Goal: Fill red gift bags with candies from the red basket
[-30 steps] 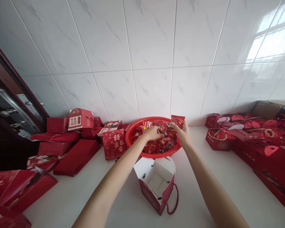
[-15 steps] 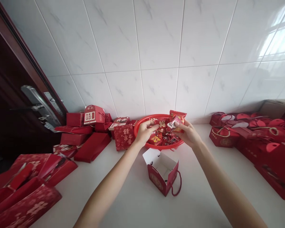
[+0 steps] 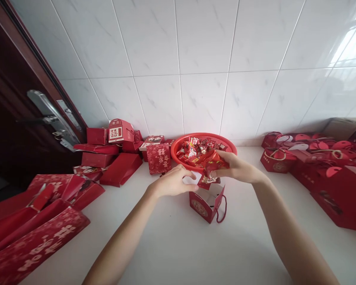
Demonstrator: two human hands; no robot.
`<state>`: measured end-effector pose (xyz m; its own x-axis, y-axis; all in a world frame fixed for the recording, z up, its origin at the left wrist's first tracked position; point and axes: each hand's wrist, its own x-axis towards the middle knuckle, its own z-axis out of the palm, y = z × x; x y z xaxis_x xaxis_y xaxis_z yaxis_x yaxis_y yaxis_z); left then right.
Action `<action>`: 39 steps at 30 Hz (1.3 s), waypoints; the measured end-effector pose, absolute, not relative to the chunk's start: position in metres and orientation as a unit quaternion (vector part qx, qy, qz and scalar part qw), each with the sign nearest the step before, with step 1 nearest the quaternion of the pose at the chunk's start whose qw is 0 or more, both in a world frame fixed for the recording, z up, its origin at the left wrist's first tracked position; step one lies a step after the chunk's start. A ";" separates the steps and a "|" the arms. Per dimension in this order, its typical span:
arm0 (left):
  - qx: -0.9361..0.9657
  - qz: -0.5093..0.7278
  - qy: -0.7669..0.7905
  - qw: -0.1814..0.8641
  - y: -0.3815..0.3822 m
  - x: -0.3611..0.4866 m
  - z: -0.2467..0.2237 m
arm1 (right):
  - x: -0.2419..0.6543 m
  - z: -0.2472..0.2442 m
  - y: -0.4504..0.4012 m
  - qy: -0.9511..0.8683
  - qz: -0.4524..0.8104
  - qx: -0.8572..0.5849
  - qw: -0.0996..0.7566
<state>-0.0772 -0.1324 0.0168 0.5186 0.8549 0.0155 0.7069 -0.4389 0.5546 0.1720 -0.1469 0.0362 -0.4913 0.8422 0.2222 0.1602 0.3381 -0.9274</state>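
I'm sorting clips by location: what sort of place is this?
Probably an indoor room, perhaps in a home: marbled wall tiles at the back, a dark door with a metal handle on the left, and red boxes on a white surface.

The packets [image 3: 195,153] look like shiny, crinkled film; the basket [image 3: 173,150] is smooth, perforated plastic. The open box [image 3: 202,208] seems paperboard (matt white inside) with a cord loop [image 3: 226,208]. The tiles [image 3: 206,37] gleam; the door handle [image 3: 58,119] is polished metal.
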 end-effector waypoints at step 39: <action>0.841 0.076 0.389 0.368 -0.113 -0.088 0.011 | 0.151 0.006 -0.141 -0.798 0.400 -0.392 0.221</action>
